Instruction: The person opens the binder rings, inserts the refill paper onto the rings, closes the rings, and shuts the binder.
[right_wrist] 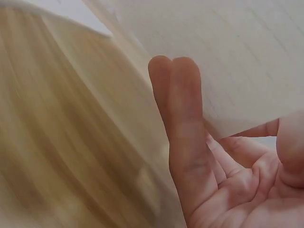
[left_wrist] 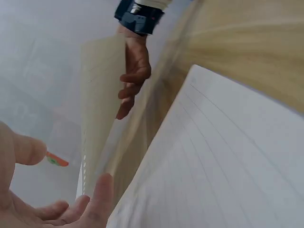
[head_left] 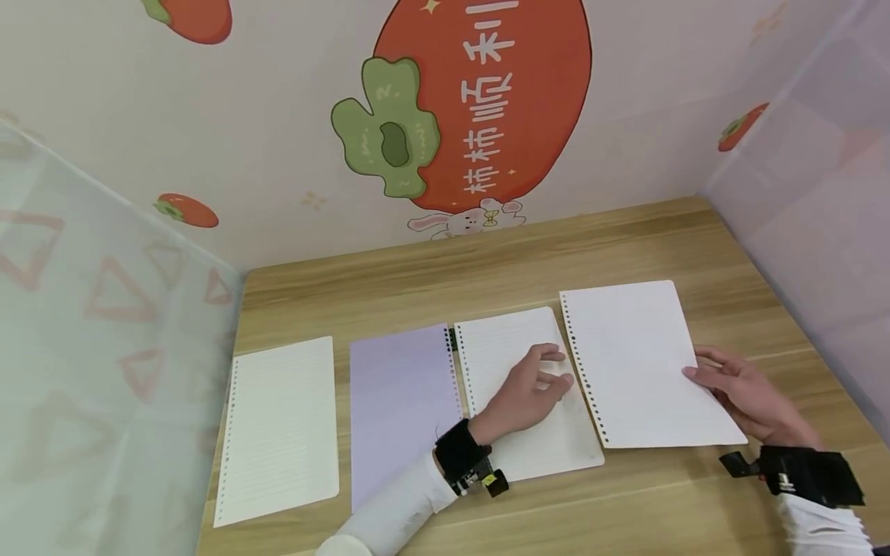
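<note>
My right hand (head_left: 758,398) pinches the right edge of a white loose-leaf sheet (head_left: 647,371), thumb on top and fingers beneath. Punched holes run down the sheet's left side. In the right wrist view, fingers (right_wrist: 185,104) lie against the sheet's underside (right_wrist: 237,61), where faint lines show. Over the right-hand page (head_left: 487,355) of an open binder notebook, my left hand (head_left: 524,390) hovers with loosely bent fingers and nothing in them. The left wrist view has the lined page (left_wrist: 223,156) below that hand and the raised sheet (left_wrist: 99,80) beyond it.
Left of the lined page lies a purple cover or sheet (head_left: 399,401), with a dark ring binding between them. Farther left, a separate lined sheet (head_left: 281,425) lies on the wooden table (head_left: 445,270). Printed wall panels (head_left: 278,100) enclose the back and both sides.
</note>
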Available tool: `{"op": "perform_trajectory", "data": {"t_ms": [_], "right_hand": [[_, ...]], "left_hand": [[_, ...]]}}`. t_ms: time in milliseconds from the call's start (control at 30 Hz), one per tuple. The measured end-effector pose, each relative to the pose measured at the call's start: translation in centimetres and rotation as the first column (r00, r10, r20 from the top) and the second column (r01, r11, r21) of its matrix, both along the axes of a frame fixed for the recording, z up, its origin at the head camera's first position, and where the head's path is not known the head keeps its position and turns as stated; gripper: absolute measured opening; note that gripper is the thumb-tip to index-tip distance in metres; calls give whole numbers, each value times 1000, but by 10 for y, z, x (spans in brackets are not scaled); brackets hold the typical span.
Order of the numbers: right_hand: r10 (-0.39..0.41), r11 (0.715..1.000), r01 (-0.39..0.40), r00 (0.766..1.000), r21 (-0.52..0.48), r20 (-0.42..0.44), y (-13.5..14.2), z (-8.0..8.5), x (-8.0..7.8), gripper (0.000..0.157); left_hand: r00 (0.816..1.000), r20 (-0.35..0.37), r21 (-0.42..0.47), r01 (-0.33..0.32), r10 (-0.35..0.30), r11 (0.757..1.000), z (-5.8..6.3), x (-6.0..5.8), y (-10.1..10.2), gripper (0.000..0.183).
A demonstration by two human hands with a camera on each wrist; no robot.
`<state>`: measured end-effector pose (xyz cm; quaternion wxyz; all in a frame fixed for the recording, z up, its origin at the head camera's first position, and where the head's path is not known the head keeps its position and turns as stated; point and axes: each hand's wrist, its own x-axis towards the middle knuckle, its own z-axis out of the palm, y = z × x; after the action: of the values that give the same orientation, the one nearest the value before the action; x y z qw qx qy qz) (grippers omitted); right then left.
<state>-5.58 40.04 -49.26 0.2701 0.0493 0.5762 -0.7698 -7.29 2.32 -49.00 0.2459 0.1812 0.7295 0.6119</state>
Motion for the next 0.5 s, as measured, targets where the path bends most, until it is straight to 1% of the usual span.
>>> {"op": "perform_trajectory", "data": {"t_ms": [33, 67, 133, 200, 233, 300, 433, 500], "right_hand": [[17, 1000, -18, 1000, -23, -8, -6, 1, 0, 38], [30, 998, -31, 999, -46, -14, -12, 2, 0, 38], [55, 995, -57, 998, -88, -17, -24, 2, 0, 39], [82, 989, -85, 996, -123, -25, -35, 3, 0, 39], [94, 987, -97, 995, -127, -29, -40, 3, 0, 39], [111, 987, -114, 993, -109, -33, -50, 2, -1, 38], [134, 991, -134, 990, -1, -52, -66, 0, -3, 35], [139, 989, -136, 989, 57, -60, -73, 0, -5, 33]], "left_hand": [[997, 76, 53, -25, 21, 998, 0, -1, -3, 66], [989, 141, 91, -53, 40, 994, 0, -2, -5, 67], [965, 254, 145, -110, 71, 983, 0, -4, -11, 65], [944, 315, 162, -160, 103, 974, 0, -6, -16, 62], [936, 329, 162, -183, 122, 970, -1, -7, -19, 59], [931, 325, 137, -218, 164, 966, -3, -8, -24, 54], [933, 277, 84, -260, 228, 962, -9, -6, -34, 48], [934, 264, 66, -266, 240, 962, -11, -3, -40, 47]]}}
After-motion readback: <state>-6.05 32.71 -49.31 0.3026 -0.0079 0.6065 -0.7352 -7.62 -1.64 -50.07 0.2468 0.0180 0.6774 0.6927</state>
